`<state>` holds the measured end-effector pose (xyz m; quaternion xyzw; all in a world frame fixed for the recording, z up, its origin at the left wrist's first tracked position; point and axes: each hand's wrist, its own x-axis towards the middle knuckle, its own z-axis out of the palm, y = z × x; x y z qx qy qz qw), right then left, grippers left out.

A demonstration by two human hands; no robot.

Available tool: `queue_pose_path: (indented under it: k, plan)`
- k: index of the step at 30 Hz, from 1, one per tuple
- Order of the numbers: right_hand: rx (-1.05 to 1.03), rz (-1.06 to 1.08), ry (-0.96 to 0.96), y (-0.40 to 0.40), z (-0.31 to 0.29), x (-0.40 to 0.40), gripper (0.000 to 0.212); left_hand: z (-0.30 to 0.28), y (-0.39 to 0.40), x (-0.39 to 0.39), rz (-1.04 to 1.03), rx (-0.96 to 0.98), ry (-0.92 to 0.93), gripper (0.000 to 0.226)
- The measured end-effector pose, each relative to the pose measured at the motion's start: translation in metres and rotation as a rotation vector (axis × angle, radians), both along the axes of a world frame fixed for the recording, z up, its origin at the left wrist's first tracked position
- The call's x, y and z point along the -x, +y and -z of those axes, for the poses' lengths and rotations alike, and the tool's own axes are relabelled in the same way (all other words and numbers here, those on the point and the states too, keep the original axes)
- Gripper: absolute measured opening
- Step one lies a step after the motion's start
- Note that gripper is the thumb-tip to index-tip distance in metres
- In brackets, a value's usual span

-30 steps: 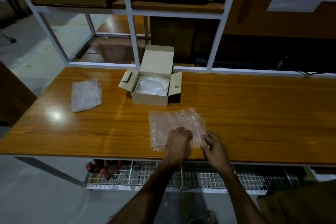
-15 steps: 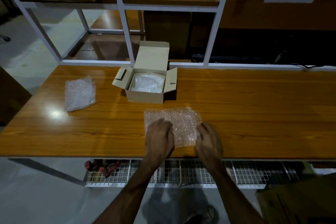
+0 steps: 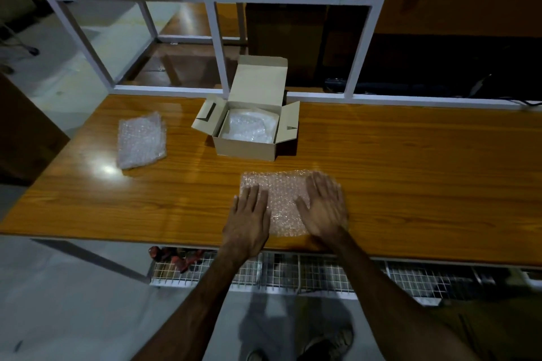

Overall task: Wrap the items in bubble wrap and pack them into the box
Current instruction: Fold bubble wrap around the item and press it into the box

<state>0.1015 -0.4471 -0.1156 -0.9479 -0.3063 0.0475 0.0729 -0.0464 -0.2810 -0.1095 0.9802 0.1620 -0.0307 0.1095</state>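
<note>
A sheet of bubble wrap [image 3: 281,196] lies flat near the front edge of the wooden table [image 3: 410,173]. My left hand [image 3: 249,220] presses on its left side with straight fingers. My right hand [image 3: 324,205] lies flat on its right side, slightly blurred. Behind the sheet stands an open cardboard box [image 3: 249,132] with its lid up and a bubble-wrapped item [image 3: 252,127] inside. A second bubble-wrapped bundle [image 3: 140,141] lies at the table's left.
A white metal frame [image 3: 214,38] rises along the table's back edge, with shelves and dark boxes behind it. A wire basket [image 3: 293,275] hangs under the table's front edge. Floor lies to the left.
Both hands went from curled at the sheet's near edge to flat on top of it, the right one sliding forward. The sheet now lies smoother.
</note>
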Motion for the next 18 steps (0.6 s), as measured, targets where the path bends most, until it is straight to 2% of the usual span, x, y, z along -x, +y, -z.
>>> queue_pose_path:
  k: [4, 7, 12, 15, 18]
  plan:
    - [-0.010, 0.067, 0.040, -0.016, 0.000, -0.008, 0.083, -0.003, 0.003, 0.005, -0.036, 0.008, 0.024, 0.073]
    - [-0.027, 0.056, 0.070, -0.032, -0.003, -0.010, 0.072, -0.007, 0.003, 0.010, -0.094, 0.024, 0.040, 0.075]
    - [-0.021, 0.094, 0.057, -0.050, -0.003, -0.004, 0.061, -0.005, -0.002, 0.020, -0.355, -0.005, -0.047, 0.083]
    - [-0.036, 0.105, 0.075, -0.052, -0.004, -0.002, 0.058, 0.001, 0.001, 0.019, -0.480, 0.023, -0.155, 0.068]
    - [-0.153, 0.146, 0.116, -0.050, -0.007, -0.006, 0.052, -0.012, -0.003, 0.010, -0.615, 0.152, -0.202, 0.043]
